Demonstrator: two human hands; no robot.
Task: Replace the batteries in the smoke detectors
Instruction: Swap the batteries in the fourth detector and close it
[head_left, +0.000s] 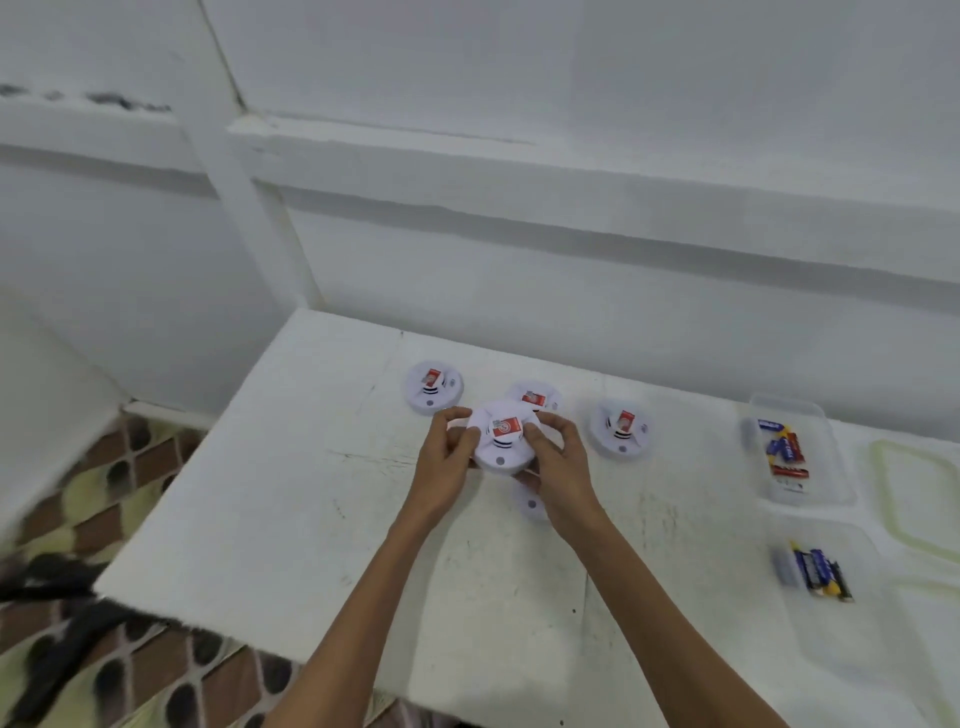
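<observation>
A person held a smoke detector (504, 436) in both hands just above the white counter (311, 493). The left hand (447, 457) gripped its left edge with the fingers (456, 415) curled over the rim. The right hand (558, 467) gripped the right edge in the same way, its thumb lying across the top beside the red sticker. The pose looked like a twist to part the body from its base, though that was only a reading of it. The held unit faced up and appeared closed (no battery bay showed anywhere). Four more units rested on the counter around it: a second detector (434, 387) beyond it to the left, a third detector (535, 397) just behind it and partly hidden by it, a fourth detector (621, 428) to its right, and a fifth detector (531, 503) just below it, mostly covered by the right wrist. Well to the right of the held unit stood a clear tub (789, 410) with red and blue batteries (787, 449). Nearer the person was another tub (852, 551) with blue and yellow batteries (818, 571), and a clear lid (924, 488) lay farther right again. Which tub held fresh cells could not be told. The job seemed to be at the opening step for this unit, since nothing lay open and no battery was loose on the counter. Whether the four resting units were already done could not be judged, because all looked alike and shut. Opening the held unit, swapping its batteries and closing it were yet to come.
</observation>
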